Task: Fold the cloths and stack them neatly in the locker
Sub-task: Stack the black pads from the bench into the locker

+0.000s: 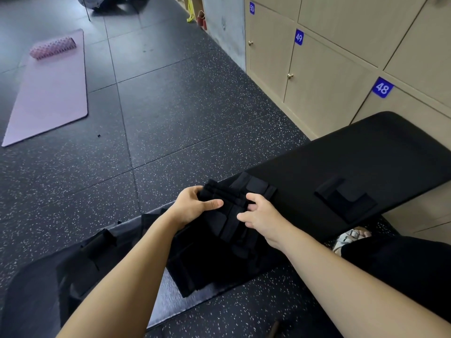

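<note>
Head view looks down on two bare forearms meeting at the middle of the frame over a black cloth (227, 230), which is partly folded into layered pleats and lies across the near-left end of a black padded surface (353, 152). The left hand (195, 206) grips the cloth's far-left edge, its fingers curled over the fold and its thumb laid flat on top. The right hand (263, 218) holds the cloth just to the right of that, fingertips tucked into the pleats and the thumb stretched leftward. Farther right on the same surface a second folded cloth (346, 198) lies flat, well apart from both hands. More dark fabric (92, 252) lies at the near left; its shape is hard to make out. Beyond the surface, on the right, stand pale wooden lockers (324, 89) numbered 48, 49 and 50, doors closed. Speckled dark floor (170, 106) fills the middle, with a purple mat (48, 93) and a pink roller (53, 47) at the far left.
</note>
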Available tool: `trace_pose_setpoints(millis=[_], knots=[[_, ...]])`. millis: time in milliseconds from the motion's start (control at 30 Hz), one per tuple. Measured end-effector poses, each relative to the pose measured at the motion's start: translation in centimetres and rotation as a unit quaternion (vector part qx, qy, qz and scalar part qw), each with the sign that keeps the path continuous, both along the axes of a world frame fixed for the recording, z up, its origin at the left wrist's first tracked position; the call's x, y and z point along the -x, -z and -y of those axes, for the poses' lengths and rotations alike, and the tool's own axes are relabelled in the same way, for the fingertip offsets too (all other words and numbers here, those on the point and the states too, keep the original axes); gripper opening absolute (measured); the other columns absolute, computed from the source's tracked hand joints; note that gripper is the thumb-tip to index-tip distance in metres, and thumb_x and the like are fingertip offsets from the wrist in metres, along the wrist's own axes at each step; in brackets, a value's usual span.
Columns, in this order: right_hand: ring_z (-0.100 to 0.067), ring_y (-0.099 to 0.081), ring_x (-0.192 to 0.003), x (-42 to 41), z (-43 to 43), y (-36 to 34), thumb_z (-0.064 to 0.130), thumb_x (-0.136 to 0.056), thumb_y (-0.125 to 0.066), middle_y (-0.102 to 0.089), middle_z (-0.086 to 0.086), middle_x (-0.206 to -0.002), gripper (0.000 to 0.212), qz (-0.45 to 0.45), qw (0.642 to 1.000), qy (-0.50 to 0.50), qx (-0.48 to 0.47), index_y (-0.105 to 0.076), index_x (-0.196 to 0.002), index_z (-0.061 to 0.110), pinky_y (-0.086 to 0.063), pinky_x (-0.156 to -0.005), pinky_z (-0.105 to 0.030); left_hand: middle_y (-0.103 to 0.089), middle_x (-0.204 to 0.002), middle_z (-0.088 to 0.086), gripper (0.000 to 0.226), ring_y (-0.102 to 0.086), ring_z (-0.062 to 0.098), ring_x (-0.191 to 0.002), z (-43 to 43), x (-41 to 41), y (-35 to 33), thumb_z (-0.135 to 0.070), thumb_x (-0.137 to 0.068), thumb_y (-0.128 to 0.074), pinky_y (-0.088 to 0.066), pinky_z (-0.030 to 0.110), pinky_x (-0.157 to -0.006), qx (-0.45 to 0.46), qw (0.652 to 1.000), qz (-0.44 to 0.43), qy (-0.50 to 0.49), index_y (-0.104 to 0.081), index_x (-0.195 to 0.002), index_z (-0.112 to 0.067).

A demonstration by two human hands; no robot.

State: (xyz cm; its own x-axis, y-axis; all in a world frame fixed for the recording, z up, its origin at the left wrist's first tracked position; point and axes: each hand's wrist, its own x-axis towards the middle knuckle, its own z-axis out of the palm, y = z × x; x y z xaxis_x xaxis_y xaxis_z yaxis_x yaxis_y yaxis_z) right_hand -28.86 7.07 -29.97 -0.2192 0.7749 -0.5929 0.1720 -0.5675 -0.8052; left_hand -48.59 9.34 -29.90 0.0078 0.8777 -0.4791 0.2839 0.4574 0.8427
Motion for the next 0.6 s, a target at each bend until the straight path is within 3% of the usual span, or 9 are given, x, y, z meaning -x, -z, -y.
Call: trace_pose_setpoints(millis=[100, 200, 367, 600], knots=[[-0.008, -0.057, -0.099, 0.2, 0.2, -0.4, 0.004, -0.087, -0.062, -0.053, 0.007, -0.108, 0.07, -0.014, 1.0, 0.012, -0.01, -0.03, -0.148, 0.018, -0.046, -0.078, -0.021, -0.075, -0.093, 0.013, 0.035, -0.072, 0.024, -0.079, -0.1, -0.1, -1.1, -0.008, -0.071, -0.084, -0.059, 0.033, -0.072, -0.006, 1.0, 0.028, -0.012, -0.07, -0.102, -0.001], [-0.018, -0.058, -0.11, 0.2, 0.1, -0.5, 0.007, -0.084, -0.064, -0.053, -0.004, -0.128, 0.071, -0.017, 0.999, 0.036, -0.024, -0.033, -0.146, 0.023, -0.048, -0.089, -0.029, -0.075, -0.095, 0.017, 0.036, -0.071, 0.026, -0.078, -0.2, -0.5, -2.4, -0.007, -0.071, -0.083, -0.06, 0.036, -0.073, -0.002, 0.999, 0.05, -0.02, -0.069, -0.104, 0.0], [-0.018, -0.06, -0.108, -1.1, -0.2, -2.6, 0.005, -0.083, -0.066, -0.056, -0.003, -0.12, 0.07, -0.037, 0.992, 0.102, -0.065, -0.036, -0.143, 0.025, -0.051, -0.097, -0.04, -0.074, -0.096, 0.018, 0.04, -0.071, 0.027, -0.077, -0.7, -3.3, -4.5, -0.015, -0.068, -0.084, -0.06, 0.037, -0.071, -0.012, 0.992, 0.114, -0.059, -0.07, -0.103, -0.003], [-0.021, -0.057, -0.115, -8.7, -0.5, -3.9, 0.009, -0.081, -0.069, -0.054, -0.006, -0.13, 0.081, 0.02, 0.965, 0.247, -0.092, -0.027, -0.149, 0.017, -0.046, -0.103, -0.042, -0.074, -0.095, 0.015, 0.037, -0.072, 0.024, -0.077, -2.2, -13.6, -4.1, -0.009, -0.074, -0.082, -0.059, 0.033, -0.066, -0.032, 0.984, 0.161, -0.07, -0.065, -0.106, 0.0]])
